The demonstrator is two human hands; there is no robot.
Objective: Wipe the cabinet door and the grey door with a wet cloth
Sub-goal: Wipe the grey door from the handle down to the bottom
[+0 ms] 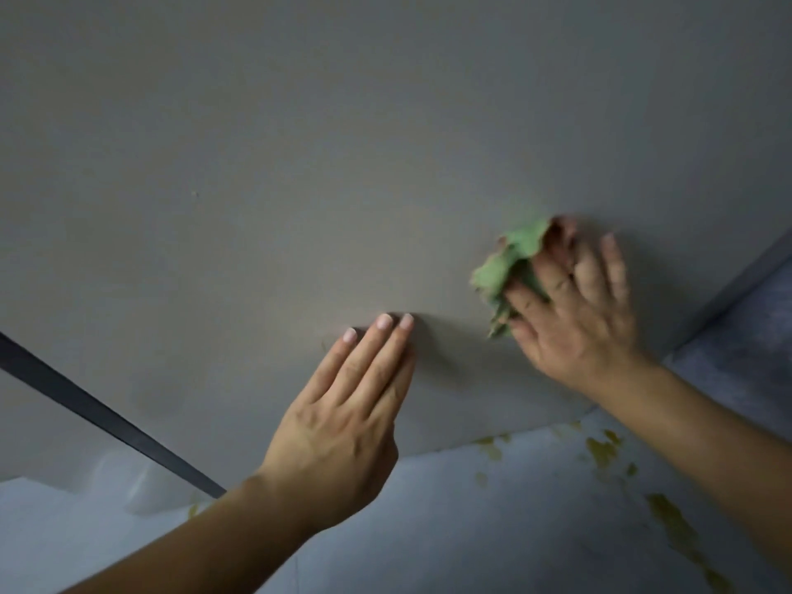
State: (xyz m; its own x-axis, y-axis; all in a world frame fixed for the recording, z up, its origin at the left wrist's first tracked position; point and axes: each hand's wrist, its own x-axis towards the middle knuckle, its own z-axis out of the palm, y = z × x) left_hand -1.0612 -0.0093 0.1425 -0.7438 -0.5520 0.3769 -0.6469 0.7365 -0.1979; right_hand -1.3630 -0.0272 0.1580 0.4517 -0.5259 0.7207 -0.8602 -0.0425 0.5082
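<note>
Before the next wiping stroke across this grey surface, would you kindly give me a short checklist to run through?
1. Green cloth pressed to the grey panel by the right hand: ok.
2. Left hand flat on the panel, apart from the cloth: ok.
3. Cloth spread flat: not ok, it is bunched.
4. Cloth wet enough: cannot tell.
5. Which areas are already wiped: cannot tell.
6. Dark strip clear of both hands: ok.
</note>
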